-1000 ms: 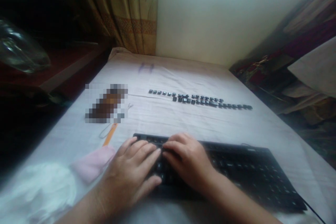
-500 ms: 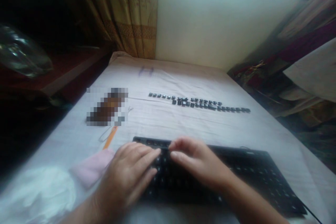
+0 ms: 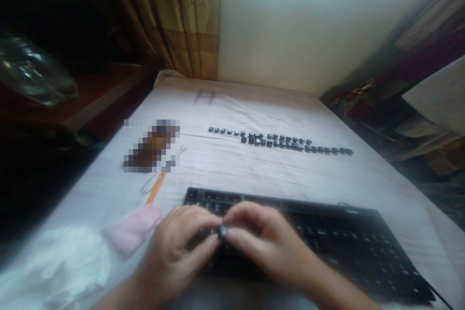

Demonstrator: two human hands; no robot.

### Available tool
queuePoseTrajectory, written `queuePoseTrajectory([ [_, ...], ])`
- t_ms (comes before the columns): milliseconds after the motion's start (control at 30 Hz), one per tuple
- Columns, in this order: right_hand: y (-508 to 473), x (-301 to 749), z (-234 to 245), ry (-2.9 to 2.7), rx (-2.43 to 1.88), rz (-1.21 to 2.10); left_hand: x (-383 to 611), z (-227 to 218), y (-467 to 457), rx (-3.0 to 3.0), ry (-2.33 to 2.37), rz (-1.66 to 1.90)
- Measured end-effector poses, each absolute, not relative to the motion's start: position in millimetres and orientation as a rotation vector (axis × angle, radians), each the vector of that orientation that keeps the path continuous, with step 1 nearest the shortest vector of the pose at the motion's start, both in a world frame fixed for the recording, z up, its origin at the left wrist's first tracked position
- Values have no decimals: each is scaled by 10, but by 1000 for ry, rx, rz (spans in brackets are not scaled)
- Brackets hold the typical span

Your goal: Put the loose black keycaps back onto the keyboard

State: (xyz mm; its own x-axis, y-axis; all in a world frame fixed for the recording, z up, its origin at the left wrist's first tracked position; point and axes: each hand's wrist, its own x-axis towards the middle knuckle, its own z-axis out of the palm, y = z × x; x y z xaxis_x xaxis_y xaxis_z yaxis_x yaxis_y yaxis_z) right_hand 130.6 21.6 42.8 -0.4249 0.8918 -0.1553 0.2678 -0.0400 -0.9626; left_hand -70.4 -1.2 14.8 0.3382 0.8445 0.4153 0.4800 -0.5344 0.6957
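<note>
A small dark keycap (image 3: pixel 223 231) is pinched between the fingertips of both hands, just above the left part of a black keyboard (image 3: pixel 348 247). My left hand (image 3: pixel 181 240) closes on it from the left, thumb and forefinger meeting at its edge. From the right, my right hand (image 3: pixel 263 235) grips it between thumb and forefinger. The forearms and hands cover much of the keyboard's lower left and middle. Beyond the keyboard, loose black keycaps (image 3: pixel 286 143) lie in two rough rows on the pale sheet.
A pink cloth (image 3: pixel 134 227) and a white cloth (image 3: pixel 69 261) lie left of the keyboard. Behind them are an orange strip (image 3: pixel 156 188) and a blurred-out brown object (image 3: pixel 152 147). A clear rounded container (image 3: pixel 36 70) stands on a dark reddish surface at far left.
Both hands have come together, and a keycap now shows between their fingertips. Earlier they were apart over the keyboard's left part. The view has shifted slightly.
</note>
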Motion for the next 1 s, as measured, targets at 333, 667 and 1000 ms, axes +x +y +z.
queuePoseTrajectory([
  [333,220,1339,348,-1983,-1147,1107,-706,113,-16,2196,1178,1034],
  [667,409,1478,193,-2291,-1371,447,-834,68,57,2499,1259,1035],
  [1000,397,1363,212,-2308,-1361,558,-794,46,15,2726,1289,785],
])
